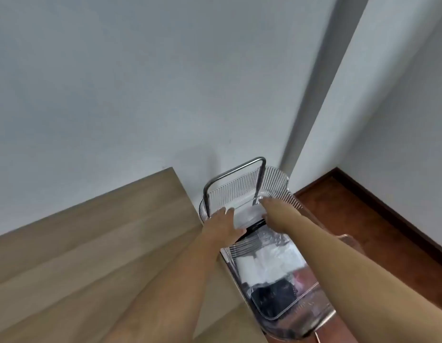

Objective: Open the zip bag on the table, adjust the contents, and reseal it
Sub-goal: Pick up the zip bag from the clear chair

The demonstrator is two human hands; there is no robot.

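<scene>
Both bare arms stretch forward and down over the top tier of a clear ribbed plastic trolley point(274, 186) with a bent grey metal handle point(236, 169), parked beside a light wooden table point(91, 243). The left hand point(223, 225) lies palm down, fingers spread, on the near left corner of a clear plastic zip bag point(246, 214) lying in that tier. The right hand point(273, 211) reaches to the bag's right edge; whether either hand actually pinches the bag cannot be told through the blur.
</scene>
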